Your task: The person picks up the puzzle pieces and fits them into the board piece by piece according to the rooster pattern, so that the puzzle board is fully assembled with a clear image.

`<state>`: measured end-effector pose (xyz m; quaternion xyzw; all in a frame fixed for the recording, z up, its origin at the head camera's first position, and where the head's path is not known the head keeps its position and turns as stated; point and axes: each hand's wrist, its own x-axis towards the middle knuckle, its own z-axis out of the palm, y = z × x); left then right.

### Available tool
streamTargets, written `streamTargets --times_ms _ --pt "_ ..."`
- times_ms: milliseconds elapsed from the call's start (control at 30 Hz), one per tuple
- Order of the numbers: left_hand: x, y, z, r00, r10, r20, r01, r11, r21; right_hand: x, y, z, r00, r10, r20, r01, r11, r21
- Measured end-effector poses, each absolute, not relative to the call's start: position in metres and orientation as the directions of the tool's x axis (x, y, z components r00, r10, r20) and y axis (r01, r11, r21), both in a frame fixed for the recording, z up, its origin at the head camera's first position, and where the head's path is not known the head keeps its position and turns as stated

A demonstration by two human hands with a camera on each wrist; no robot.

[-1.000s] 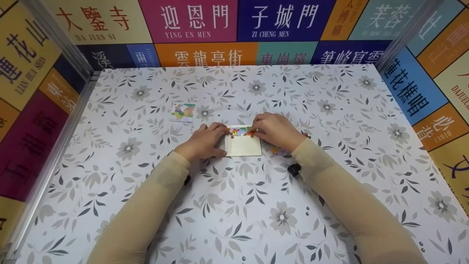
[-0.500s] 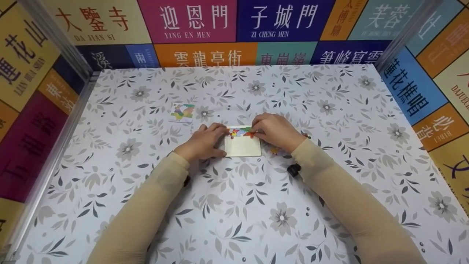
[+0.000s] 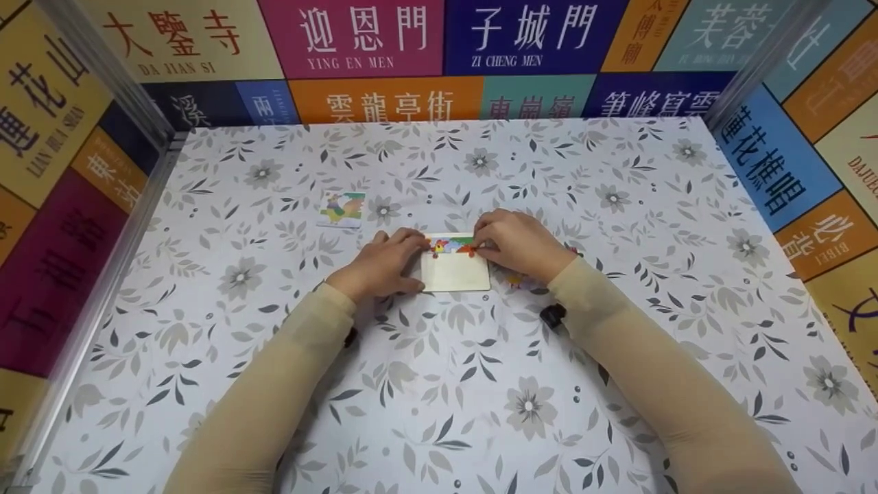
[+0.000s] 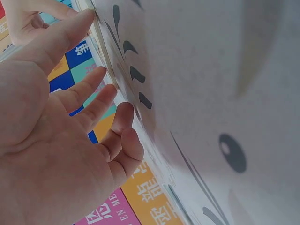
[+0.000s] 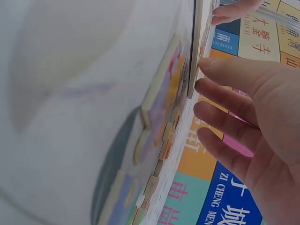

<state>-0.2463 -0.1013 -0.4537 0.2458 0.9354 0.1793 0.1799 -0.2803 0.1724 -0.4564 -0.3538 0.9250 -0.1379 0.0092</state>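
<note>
The left hand (image 3: 378,266) rests at the left side of a pale puzzle board (image 3: 456,276), thumb and fingers spread well apart: the thumb touches the near left corner, the forefinger reaches the far left corner. In the left wrist view its other fingers are loosely bent. It steadies the edge with straight or relaxed fingers rather than a closed grip.

The right hand (image 3: 525,243) is at the far right corner of the board, its thumb and forefinger close together on the end of the coloured row. The right wrist view shows the remaining fingers slightly bent and apart; whether a piece is pinched between the tips cannot be told.

The board lies flat between the hands. A row of puzzle pieces (image 3: 449,247), in red, yellow, blue and green, runs along its far side, while the near part shows plain cream.

Just right of the board, partly under the right wrist, lie loose pieces (image 3: 514,281), with more showing past the wrist. Far left of the board, well apart from it, is a small square picture card (image 3: 342,210).

Tan sleeves (image 3: 271,384) cover both arms, and a black clip (image 3: 553,316) sits by the right wrist. The white tablecloth (image 3: 425,384) has grey flowers and leaves; colourful lettered panels (image 3: 357,38) stand beyond its far, left and right edges.
</note>
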Motion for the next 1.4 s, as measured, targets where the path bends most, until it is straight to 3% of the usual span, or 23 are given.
streamTargets --times_ms 367,700,1400 --pt "-0.246 -0.1 -0.455 -0.82 0.511 -0.259 0.38 0.823 0.422 -0.279 0.177 -0.456 -0.758 -0.65 0.043 -0.631 0.715 -0.301" --pt "-0.244 -0.099 -0.453 -0.819 0.521 -0.24 0.389 0.812 0.435 -0.284 0.195 -0.446 -0.811 -0.585 0.027 -0.556 0.755 -0.348" --pt "-0.246 -0.098 -0.453 -0.823 0.506 -0.258 0.376 0.826 0.421 -0.284 0.237 -0.448 -0.842 -0.537 0.039 -0.517 0.785 -0.342"
